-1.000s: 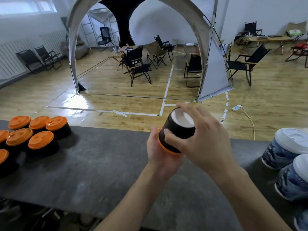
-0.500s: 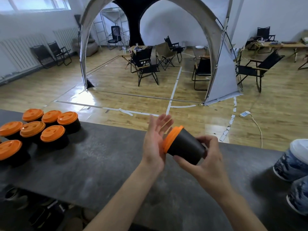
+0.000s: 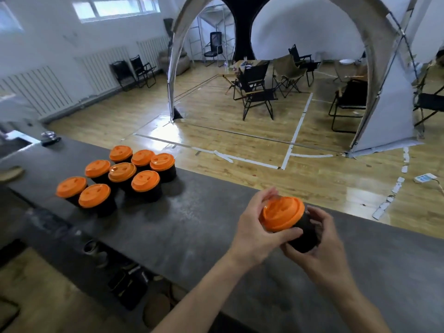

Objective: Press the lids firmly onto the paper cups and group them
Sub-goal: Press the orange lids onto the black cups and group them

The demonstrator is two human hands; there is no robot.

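A black paper cup with an orange lid is held above the dark counter, tilted so the lid faces me. My left hand wraps round the lid's rim, thumb under it and fingers behind. My right hand grips the cup's lower body from the right. Several black cups with orange lids stand grouped on the counter at the left, well apart from both hands.
The counter's far edge runs diagonally, with wooden floor beyond it. A small dark object lies at the counter's far left end. Folding chairs and a tent arch stand farther back. Shoes lie on the floor below the counter.
The cup has turned from bottom-up to lid toward me. My left hand went from flat against the lid to curled round its rim. The view swung left, and the blue-patterned cups left the frame.
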